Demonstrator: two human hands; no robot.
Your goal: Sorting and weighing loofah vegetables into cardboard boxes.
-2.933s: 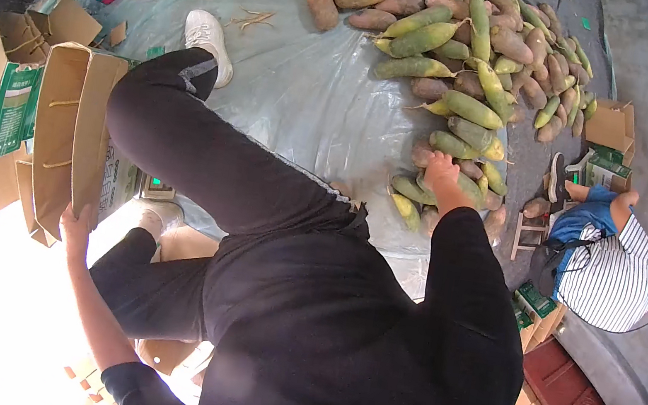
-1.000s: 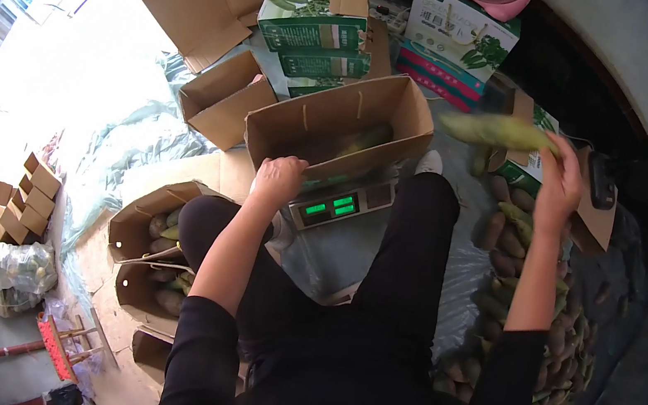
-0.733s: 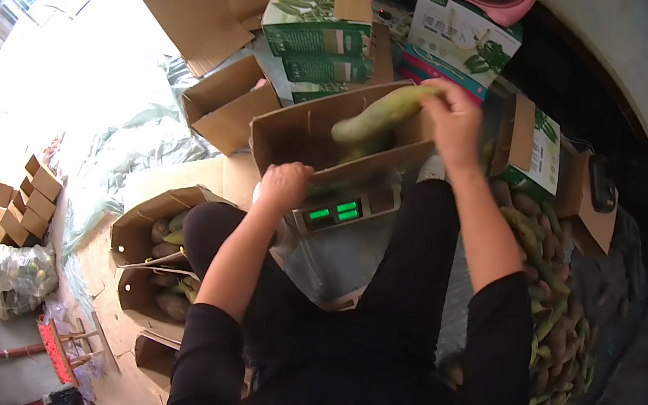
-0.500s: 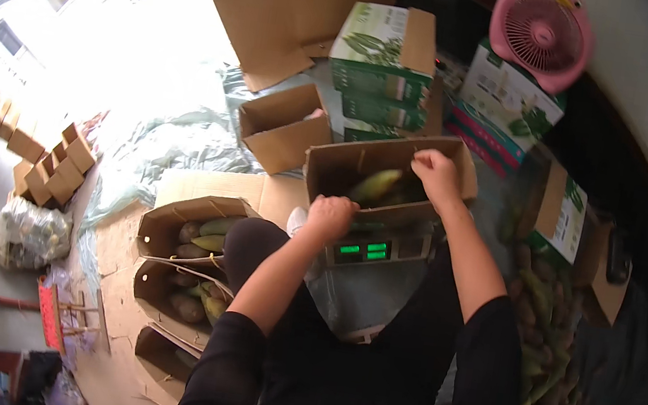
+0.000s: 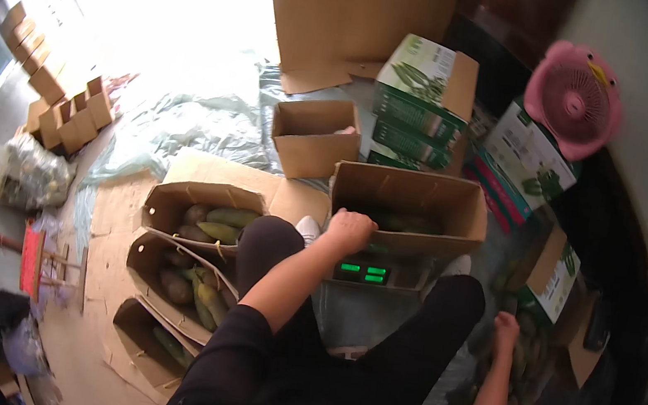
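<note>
An upright cardboard box (image 5: pixel 412 184) stands on a digital scale (image 5: pixel 405 275) between my knees, with long green fruits (image 5: pixel 401 221) lying in its shaded bottom. My left hand (image 5: pixel 351 232) has its fingers closed over the box's near left edge. Beyond my right knee, my right hand (image 5: pixel 504 328) hangs over the near edge of a pile of long greenish-brown fruits (image 5: pixel 523 358). Its fingers look bent, but the view does not settle whether they hold anything. The scale's display (image 5: pixel 364 273) glows green.
To my left, open boxes (image 5: pixel 166 250) with similar fruits stand on flattened cardboard (image 5: pixel 103 253). Ahead are another open box (image 5: pixel 314 155) and stacked green-and-white cartons (image 5: pixel 424 92). A pink fan (image 5: pixel 575 102) sits on a carton at right. Plastic sheeting (image 5: pixel 177 118) covers floor toward the doorway.
My right hand has left the box and moved right and nearer, to the fruit pile. My left hand stays on the box edge. The view has shifted a little.
</note>
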